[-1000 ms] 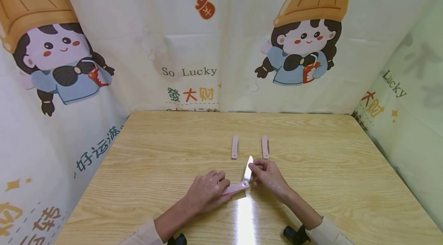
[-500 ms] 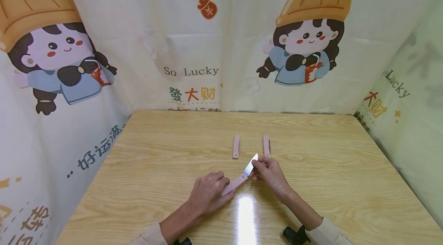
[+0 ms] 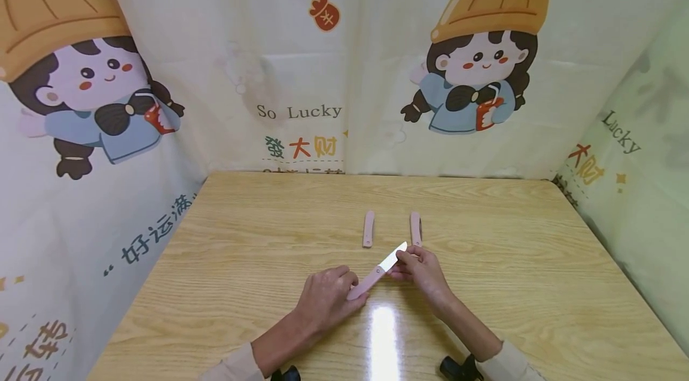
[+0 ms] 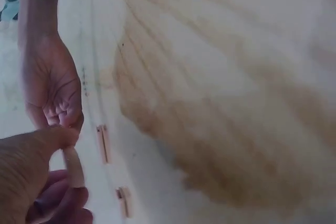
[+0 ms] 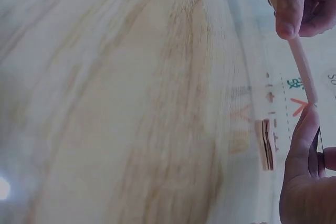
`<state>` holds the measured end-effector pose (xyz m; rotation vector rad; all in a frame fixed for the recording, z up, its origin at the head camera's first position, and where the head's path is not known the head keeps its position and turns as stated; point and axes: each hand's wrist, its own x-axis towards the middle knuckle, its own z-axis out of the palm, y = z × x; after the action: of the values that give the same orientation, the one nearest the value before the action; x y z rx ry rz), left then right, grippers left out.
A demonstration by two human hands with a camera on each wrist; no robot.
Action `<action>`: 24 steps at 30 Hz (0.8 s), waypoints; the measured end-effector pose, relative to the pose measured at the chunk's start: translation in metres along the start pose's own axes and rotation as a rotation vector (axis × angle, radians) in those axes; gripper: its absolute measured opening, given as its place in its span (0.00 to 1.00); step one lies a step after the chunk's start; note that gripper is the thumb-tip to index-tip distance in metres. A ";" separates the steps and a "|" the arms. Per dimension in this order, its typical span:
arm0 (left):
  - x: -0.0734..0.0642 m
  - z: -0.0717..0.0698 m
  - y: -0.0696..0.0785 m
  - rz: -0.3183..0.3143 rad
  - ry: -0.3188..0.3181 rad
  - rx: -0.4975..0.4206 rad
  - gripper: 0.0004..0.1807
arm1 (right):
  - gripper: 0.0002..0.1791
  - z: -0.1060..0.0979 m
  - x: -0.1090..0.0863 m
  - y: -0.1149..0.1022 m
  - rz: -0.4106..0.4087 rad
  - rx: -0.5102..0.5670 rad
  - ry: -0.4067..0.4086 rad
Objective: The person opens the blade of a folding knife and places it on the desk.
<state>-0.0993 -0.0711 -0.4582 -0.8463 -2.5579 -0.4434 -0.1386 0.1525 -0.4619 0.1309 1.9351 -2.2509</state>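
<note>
A folding knife with a pink handle (image 3: 367,283) and a bright metal blade (image 3: 391,258) is held just above the table, blade swung out nearly in line with the handle. My left hand (image 3: 327,297) grips the handle's near end. My right hand (image 3: 426,276) pinches the blade between thumb and fingers, close to its tip. In the right wrist view the pink handle (image 5: 303,69) spans the gap between both hands. Beyond them lie two more pink folding knives, one on the left (image 3: 368,229) and one on the right (image 3: 415,227), both folded.
The wooden table (image 3: 258,225) reaches back to a printed cloth (image 3: 237,70) that hangs behind and along both sides. A glare spot (image 3: 383,339) shines on the tabletop near the front. Dark wrist devices (image 3: 457,367) sit under the forearms.
The blade has swung outward, from a sharp angle with the handle to nearly straight. The left hand has tilted the handle upward; the right hand has kept its pinch on the blade.
</note>
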 end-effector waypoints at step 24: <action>0.018 -0.001 -0.031 -0.168 -0.010 -0.083 0.07 | 0.21 0.003 -0.009 -0.005 -0.108 -0.053 -0.132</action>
<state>-0.1311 -0.0866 -0.4539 -0.6648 -2.6463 -0.6008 -0.1305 0.1504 -0.4549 -0.1285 1.9738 -2.2096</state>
